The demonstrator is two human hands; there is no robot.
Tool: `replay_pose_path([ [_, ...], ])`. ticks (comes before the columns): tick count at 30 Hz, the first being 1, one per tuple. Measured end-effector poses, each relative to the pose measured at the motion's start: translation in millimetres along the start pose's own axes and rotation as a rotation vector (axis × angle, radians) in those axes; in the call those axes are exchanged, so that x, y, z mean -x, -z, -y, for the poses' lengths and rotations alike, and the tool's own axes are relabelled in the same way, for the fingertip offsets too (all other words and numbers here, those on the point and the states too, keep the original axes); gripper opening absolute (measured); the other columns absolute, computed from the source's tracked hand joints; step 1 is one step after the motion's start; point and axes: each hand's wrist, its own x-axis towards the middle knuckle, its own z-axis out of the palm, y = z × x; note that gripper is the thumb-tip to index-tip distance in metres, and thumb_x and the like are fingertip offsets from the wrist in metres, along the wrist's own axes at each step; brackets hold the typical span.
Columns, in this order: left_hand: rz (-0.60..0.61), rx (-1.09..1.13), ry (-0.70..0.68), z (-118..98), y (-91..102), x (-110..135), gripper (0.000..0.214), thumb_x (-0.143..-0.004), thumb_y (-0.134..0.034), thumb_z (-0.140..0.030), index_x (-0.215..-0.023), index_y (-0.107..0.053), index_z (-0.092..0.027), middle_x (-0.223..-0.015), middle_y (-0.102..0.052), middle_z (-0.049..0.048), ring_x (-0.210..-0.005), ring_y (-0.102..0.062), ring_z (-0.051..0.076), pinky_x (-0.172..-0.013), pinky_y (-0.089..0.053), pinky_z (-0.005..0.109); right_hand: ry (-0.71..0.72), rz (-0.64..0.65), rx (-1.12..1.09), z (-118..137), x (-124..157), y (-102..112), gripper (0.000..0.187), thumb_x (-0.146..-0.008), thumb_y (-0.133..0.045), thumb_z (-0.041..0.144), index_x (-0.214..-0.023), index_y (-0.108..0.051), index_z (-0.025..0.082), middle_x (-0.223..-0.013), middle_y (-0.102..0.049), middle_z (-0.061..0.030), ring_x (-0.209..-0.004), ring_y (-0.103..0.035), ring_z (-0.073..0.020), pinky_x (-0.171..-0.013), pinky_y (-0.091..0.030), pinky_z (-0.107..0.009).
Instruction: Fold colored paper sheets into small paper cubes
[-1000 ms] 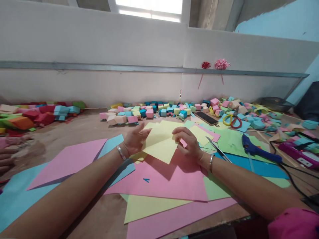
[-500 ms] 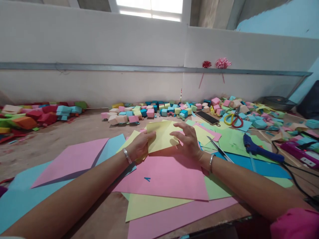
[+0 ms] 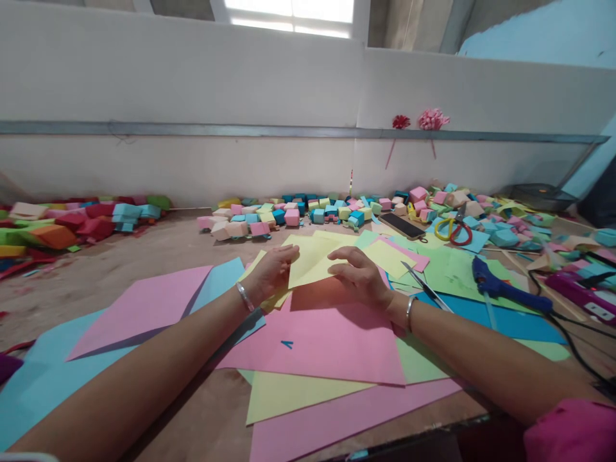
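Note:
A yellow paper sheet (image 3: 310, 263) lies low over a large pink sheet (image 3: 332, 333) at the middle of the table. My left hand (image 3: 272, 273) pinches the yellow sheet's left edge, fingers closed on it. My right hand (image 3: 359, 276) rests on its right side, fingers curved down and pressing the paper. Both wrists wear a metal bangle.
More coloured sheets (image 3: 139, 308) cover the near table. Several small paper cubes (image 3: 289, 215) line the back wall, with bigger ones (image 3: 58, 228) at far left. To the right lie a phone (image 3: 404, 226), scissors (image 3: 452, 231), a blue glue gun (image 3: 500, 289) and black cables (image 3: 572, 346).
The yellow sheet was held up and tilted; both hands have lowered it toward the pink sheet and flattened it. A hand at the far left edge is gone from view.

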Motion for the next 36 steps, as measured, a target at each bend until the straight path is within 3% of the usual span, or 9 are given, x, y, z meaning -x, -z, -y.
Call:
replay_pose_path([
  [4,-0.01,-0.114,-0.116,-0.2,4.2,-3.0,0.024,-0.059,-0.079,-0.009,-0.081,-0.068,-0.011,-0.069,-0.067,0.0016,-0.061,-0.064,0.012,-0.06,-0.054,0.023,-0.082,-0.081,-0.007,-1.9,0.1,0.3,0.014,-0.089,-0.055,0.016,-0.084,-0.068,0.021,-0.115,-0.061,-0.0109,-0.11,-0.056,-0.022,-0.089,-0.052,-0.039],
  [9,-0.011,-0.22,-0.188,2.4,5.4,-1.9,0.035,-0.054,-0.076,-0.011,-0.087,-0.067,-0.014,-0.083,-0.069,0.003,-0.072,-0.066,0.015,-0.063,-0.055,0.025,-0.414,-0.152,-0.048,-12.9,3.9,-2.4,0.009,-0.083,-0.063,0.022,-0.08,-0.071,0.023,-0.123,-0.06,-0.0104,-0.117,-0.056,-0.0251,-0.096,-0.049,-0.045],
  [12,-0.01,-0.303,-0.2,2.1,6.5,-1.4,0.037,-0.053,-0.077,-0.013,-0.088,-0.065,-0.014,-0.079,-0.067,0.0016,-0.066,-0.064,0.014,-0.056,-0.052,0.024,-0.555,-0.152,-0.159,-17.3,5.9,-4.3,0.006,-0.079,-0.066,0.023,-0.078,-0.071,0.022,-0.107,-0.068,-0.0092,-0.104,-0.063,-0.0233,-0.092,-0.052,-0.041],
  [17,-0.072,-0.447,-0.21,0.4,10.3,-2.3,0.027,-0.062,-0.08,-0.03,-0.075,-0.062,-0.014,-0.063,-0.061,-0.0001,-0.051,-0.056,0.01,-0.046,-0.042,0.019,-0.602,-0.144,-0.265,-15.1,4.4,-4.8,0.006,-0.074,-0.068,0.025,-0.073,-0.07,0.02,-0.096,-0.068,-0.0081,-0.092,-0.065,-0.0205,-0.083,-0.053,-0.035],
  [24,-0.112,-0.525,-0.168,-0.8,5.7,0.2,0.012,-0.061,-0.067,-0.021,-0.059,-0.058,-0.014,-0.051,-0.061,0.0035,-0.039,-0.043,0.006,-0.038,-0.024,0.017,-0.984,-0.146,-0.463,-11.3,1.7,-0.8,0.017,-0.074,-0.065,0.033,-0.068,-0.062,0.018,-0.064,-0.06,0.0006,-0.061,-0.057,-0.0139,-0.056,-0.047,-0.026],
  [28,-0.086,-0.515,-0.19,-0.9,3.7,-0.2,0.011,-0.061,-0.061,-0.022,-0.054,-0.058,-0.014,-0.046,-0.057,0.0039,-0.041,-0.046,0.009,-0.037,-0.024,0.019,-1.12,-0.188,-0.593,-8.9,-1.4,1.7,0.022,-0.073,-0.064,0.037,-0.064,-0.059,0.017,-0.058,-0.06,-0.0006,-0.058,-0.06,-0.0146,-0.049,-0.046,-0.023],
  [31,-0.071,-0.484,-0.179,-1.0,2.3,0.0,0.012,-0.065,-0.06,-0.026,-0.064,-0.062,-0.013,-0.05,-0.06,0.0047,-0.042,-0.049,0.01,-0.037,-0.027,0.019,-1.174,-0.2,-0.643,-6.9,-3.6,2.6,0.02,-0.071,-0.064,0.035,-0.064,-0.057,0.018,-0.056,-0.06,-0.0008,-0.058,-0.063,-0.0173,-0.043,-0.044,-0.022],
  [36,0.016,-0.444,-0.159,-2.9,-2.1,5.2,0.038,-0.076,-0.063,-0.04,-0.105,-0.064,-0.016,-0.081,-0.073,0.0094,-0.06,-0.066,0.017,-0.049,-0.047,0.023,-1.188,-0.215,-0.642,-6.7,-4.0,2.5,0.016,-0.068,-0.063,0.031,-0.063,-0.056,0.018,-0.053,-0.06,-0.0009,-0.062,-0.067,-0.0195,-0.042,-0.045,-0.021],
])
